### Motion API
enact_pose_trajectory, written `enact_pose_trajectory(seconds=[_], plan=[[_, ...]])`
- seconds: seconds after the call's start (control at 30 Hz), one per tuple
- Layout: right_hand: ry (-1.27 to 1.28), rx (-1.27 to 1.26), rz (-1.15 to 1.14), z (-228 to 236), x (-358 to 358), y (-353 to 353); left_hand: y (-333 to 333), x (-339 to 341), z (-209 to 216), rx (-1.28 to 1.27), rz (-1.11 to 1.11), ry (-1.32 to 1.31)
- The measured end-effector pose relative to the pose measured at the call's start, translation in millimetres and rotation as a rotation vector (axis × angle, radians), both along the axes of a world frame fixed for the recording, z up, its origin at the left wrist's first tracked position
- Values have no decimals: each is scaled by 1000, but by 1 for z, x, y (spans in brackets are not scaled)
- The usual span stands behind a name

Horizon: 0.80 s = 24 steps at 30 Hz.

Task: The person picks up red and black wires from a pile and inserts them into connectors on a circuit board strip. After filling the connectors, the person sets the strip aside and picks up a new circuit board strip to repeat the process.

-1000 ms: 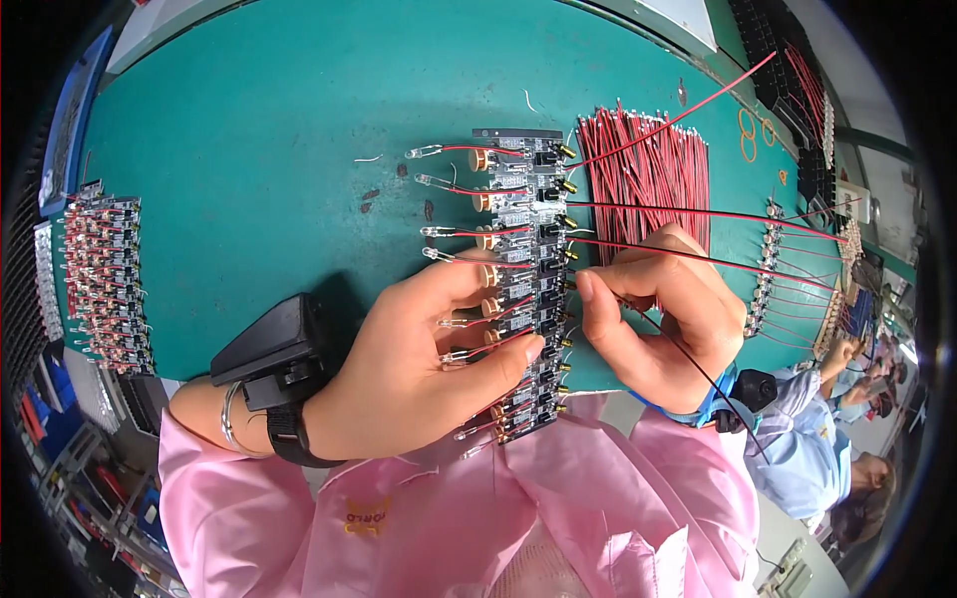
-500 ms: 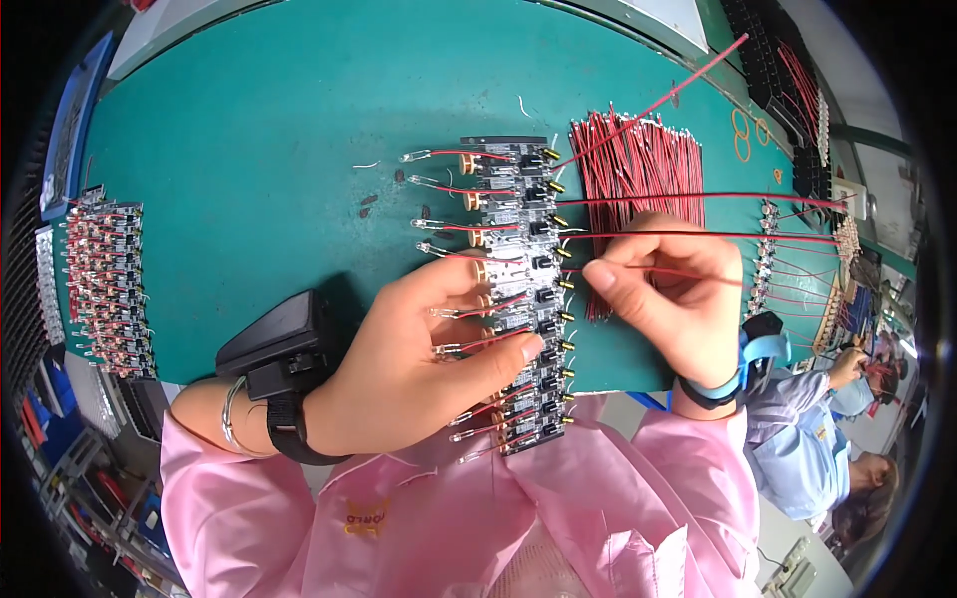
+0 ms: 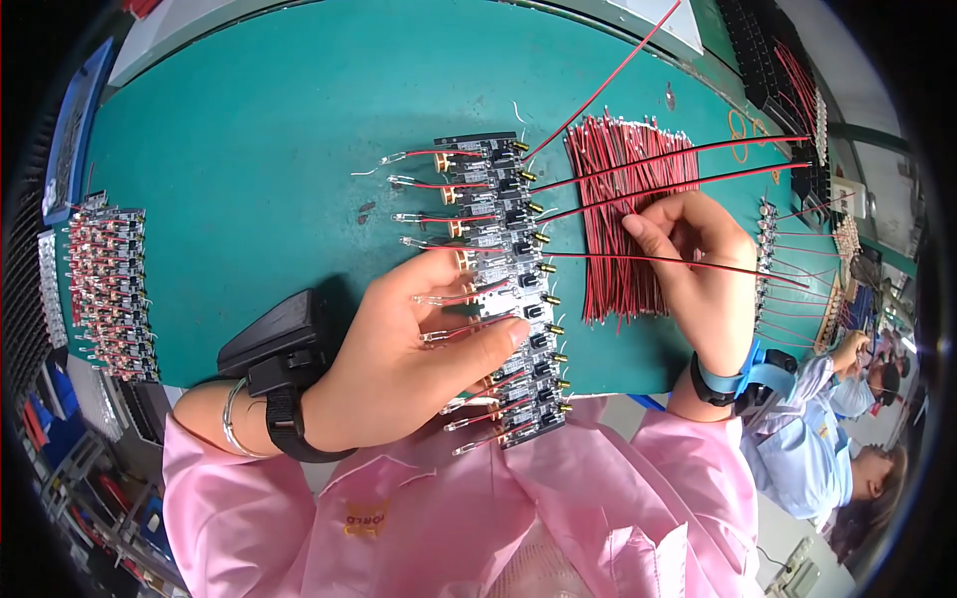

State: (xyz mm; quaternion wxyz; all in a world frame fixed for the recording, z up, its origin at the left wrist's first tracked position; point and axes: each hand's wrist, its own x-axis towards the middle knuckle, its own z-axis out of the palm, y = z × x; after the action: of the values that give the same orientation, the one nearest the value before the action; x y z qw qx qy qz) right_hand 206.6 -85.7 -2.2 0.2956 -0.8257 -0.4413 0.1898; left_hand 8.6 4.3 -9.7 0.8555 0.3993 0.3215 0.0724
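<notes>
My left hand (image 3: 399,349) grips a long panel of small black circuit boards (image 3: 518,269), thumb on top and fingers beneath. Clear LEDs (image 3: 404,217) on short red leads stick out along its left side, beside copper-coloured coils. Several long red-and-black wires (image 3: 688,179) run from the upper boards to the right. My right hand (image 3: 703,264) is over a thick bundle of red-and-black wires (image 3: 633,149), with thumb and bent fingers close together among them. Whatever lies between those fingertips is hidden. One attached wire (image 3: 733,266) passes across this hand.
On the left, a stack of similar boards (image 3: 105,284) lies on the green table mat (image 3: 269,149). More wired boards (image 3: 768,259) are at the right, beyond my right hand. Rubber bands (image 3: 738,135) and wire scraps lie about. A person in light blue (image 3: 797,448) sits at the right.
My right hand has let go of the fourth wire on the panel and shifted to the wire bundle. The panel's upper end has swung slightly left, moving the attached wires with it.
</notes>
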Motion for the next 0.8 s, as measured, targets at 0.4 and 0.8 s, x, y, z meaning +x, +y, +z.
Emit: enact_pose_trajectory(seconds=[0.4, 0.8], plan=[[236, 49, -29, 4, 8, -3, 0, 0, 0, -15, 3, -6], [115, -19, 6, 0, 10, -4, 1, 0, 0, -9, -11, 7]])
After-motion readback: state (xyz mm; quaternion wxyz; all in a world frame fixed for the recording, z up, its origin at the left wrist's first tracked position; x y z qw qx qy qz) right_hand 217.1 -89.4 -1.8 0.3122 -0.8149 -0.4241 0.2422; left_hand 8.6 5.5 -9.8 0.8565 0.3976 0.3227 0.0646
